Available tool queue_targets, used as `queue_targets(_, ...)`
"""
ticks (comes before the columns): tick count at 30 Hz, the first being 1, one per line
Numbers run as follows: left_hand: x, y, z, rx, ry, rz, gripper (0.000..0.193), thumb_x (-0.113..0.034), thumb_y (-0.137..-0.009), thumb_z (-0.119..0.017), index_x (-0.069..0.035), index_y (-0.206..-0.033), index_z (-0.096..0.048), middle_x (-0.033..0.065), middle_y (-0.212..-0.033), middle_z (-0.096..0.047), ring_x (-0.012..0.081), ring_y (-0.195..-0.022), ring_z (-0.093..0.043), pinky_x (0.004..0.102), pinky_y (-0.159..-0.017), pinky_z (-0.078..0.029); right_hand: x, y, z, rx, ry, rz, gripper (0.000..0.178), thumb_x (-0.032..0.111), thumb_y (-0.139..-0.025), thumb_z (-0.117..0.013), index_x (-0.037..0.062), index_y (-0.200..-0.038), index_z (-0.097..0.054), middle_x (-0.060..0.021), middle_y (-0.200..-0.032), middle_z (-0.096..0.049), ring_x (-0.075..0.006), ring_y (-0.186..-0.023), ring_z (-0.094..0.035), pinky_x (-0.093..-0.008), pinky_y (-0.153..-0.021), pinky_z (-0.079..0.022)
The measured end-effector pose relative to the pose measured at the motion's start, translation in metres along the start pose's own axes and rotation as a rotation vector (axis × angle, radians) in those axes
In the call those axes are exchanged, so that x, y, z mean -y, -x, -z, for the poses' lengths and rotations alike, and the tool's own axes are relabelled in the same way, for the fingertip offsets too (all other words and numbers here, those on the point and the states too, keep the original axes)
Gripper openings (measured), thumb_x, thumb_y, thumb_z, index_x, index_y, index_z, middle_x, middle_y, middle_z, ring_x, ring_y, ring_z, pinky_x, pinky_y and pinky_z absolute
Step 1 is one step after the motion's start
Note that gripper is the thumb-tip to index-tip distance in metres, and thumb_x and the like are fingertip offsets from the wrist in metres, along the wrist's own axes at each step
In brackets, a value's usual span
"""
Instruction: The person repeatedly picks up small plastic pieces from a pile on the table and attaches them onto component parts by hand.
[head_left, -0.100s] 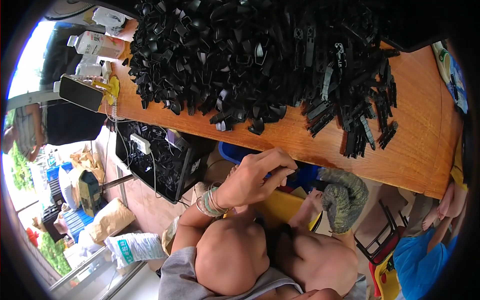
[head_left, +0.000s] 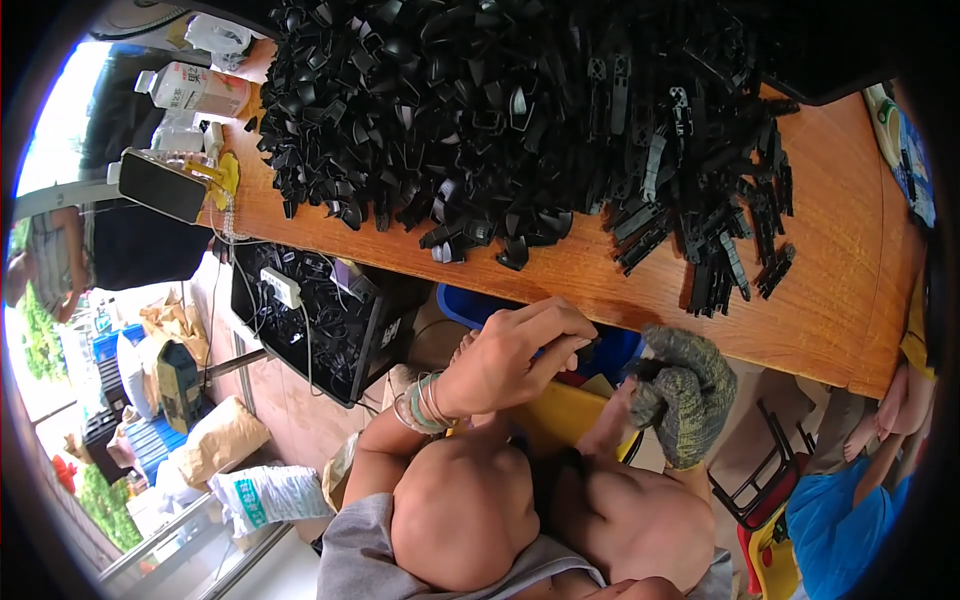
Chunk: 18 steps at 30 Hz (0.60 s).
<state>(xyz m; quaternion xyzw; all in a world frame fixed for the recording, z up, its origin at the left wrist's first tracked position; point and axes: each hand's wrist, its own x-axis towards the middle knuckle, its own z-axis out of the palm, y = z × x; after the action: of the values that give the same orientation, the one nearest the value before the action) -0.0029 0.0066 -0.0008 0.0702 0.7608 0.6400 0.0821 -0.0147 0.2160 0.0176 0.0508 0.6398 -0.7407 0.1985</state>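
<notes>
My left hand (head_left: 522, 350), bare with bracelets at the wrist, is raised just off the near table edge. Its thumb and fingers pinch a small black plastic part (head_left: 588, 352), mostly hidden by the fingertips. To the right is my right hand (head_left: 695, 395) in a grey-green knit glove, its fingers curled around a dark piece (head_left: 645, 369) whose shape I cannot make out. The two hands are apart. Beyond them, a large heap of small curved black plastic parts (head_left: 400, 120) covers the wooden table (head_left: 570, 285), with long narrow black strips (head_left: 735, 265) at its right.
Below the table edge, a blue bin (head_left: 462, 303) sits behind my hands, above something yellow (head_left: 545, 425). A black crate (head_left: 345, 370) with a power strip (head_left: 281, 287) stands left. A phone (head_left: 160, 187) and a bottle (head_left: 200, 88) are at the table's left. Another person in blue (head_left: 850, 530) sits right.
My gloved right hand has turned slightly, its fingers curling in further toward the dark piece. My left hand has barely moved.
</notes>
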Motion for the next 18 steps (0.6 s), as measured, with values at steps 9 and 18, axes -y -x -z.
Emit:
queue_targets(9, 0.002, -0.004, -0.002, -0.087, -0.289, -0.25, 0.016, 0.009, -0.074, -0.061, 0.001, -0.088, -0.059, 0.0116, -0.08, -0.062, 0.0197, -0.061, -0.063, 0.0253, -0.054, -0.051, -0.002, -0.007, -0.007, 0.135, 0.121, -0.212, 0.022, 0.007, -0.085, -0.057, -0.0025, -0.104, -0.062, -0.0034, -0.068, -0.06, -0.0062, -0.047, -0.047, -0.0219, -0.043, -0.037)
queue_targets(18, 0.004, 0.004, -0.001, -0.02, -0.181, -0.13, 0.015, 0.005, -0.077, -0.058, 0.003, -0.091, -0.057, 0.014, -0.082, -0.058, 0.0279, -0.067, -0.06, 0.0314, -0.057, -0.05, -0.033, -0.011, -0.009, 0.181, 0.498, 0.266, 0.018, 0.006, -0.085, -0.056, 0.0006, -0.101, -0.063, -0.0093, -0.08, -0.062, -0.0169, -0.061, -0.056, -0.03, -0.056, -0.044)
